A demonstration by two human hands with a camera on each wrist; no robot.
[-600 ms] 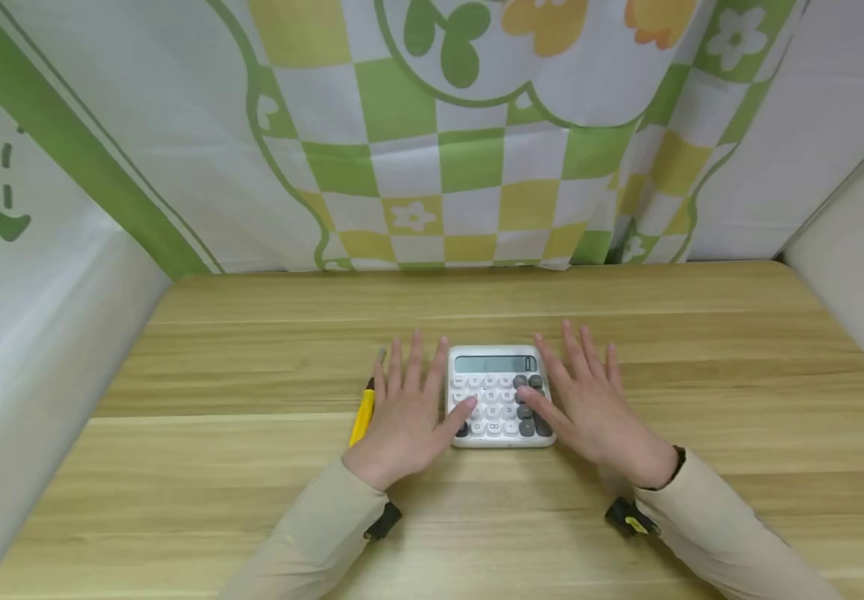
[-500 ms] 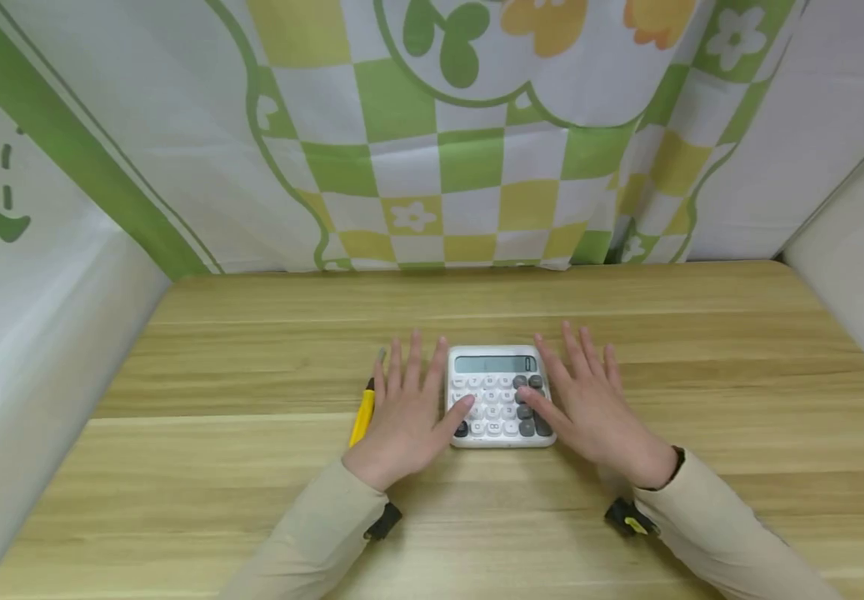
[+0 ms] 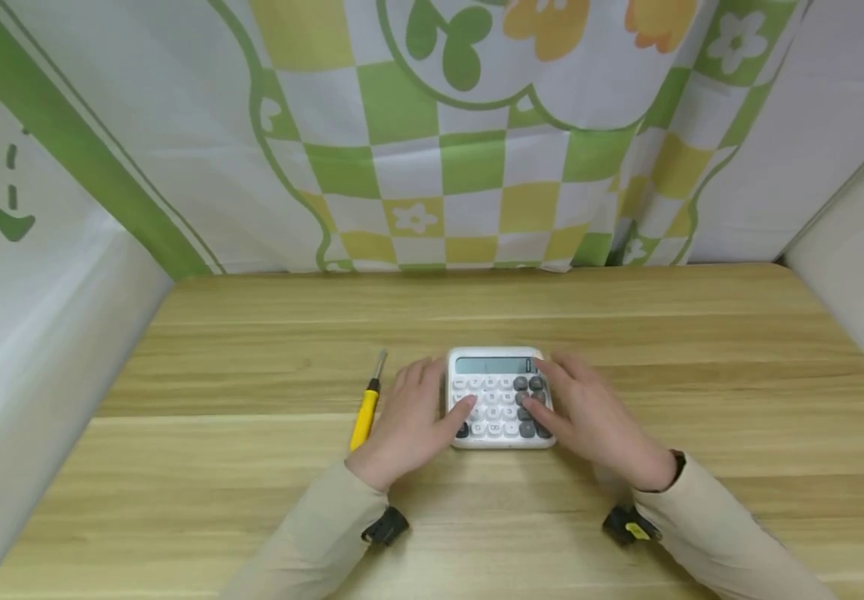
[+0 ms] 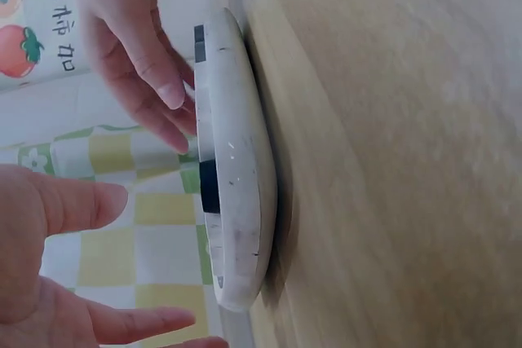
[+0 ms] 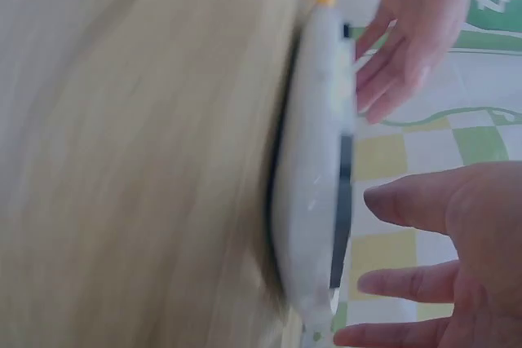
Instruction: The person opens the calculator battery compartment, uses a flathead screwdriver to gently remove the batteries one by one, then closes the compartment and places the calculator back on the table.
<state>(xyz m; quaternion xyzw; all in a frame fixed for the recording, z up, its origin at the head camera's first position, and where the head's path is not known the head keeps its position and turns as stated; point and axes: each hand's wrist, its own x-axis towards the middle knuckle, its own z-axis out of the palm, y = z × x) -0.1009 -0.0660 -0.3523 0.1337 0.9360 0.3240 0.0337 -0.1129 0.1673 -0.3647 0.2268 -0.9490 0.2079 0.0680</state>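
In the lower middle of the head view, the left hand [image 3: 407, 423] and right hand [image 3: 602, 419] hang palms down, thumbs [image 3: 460, 412] pointing inward, fingers [image 4: 151, 322] loosely extended; sleeved forearms [image 3: 317, 527] slant up from the bottom edge.

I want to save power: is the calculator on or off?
On: the display of the white calculator shows a dark digit, apparently 0, at its right end.

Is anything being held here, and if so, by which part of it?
Nothing is held: the left hand and right hand hover at the calculator, open.
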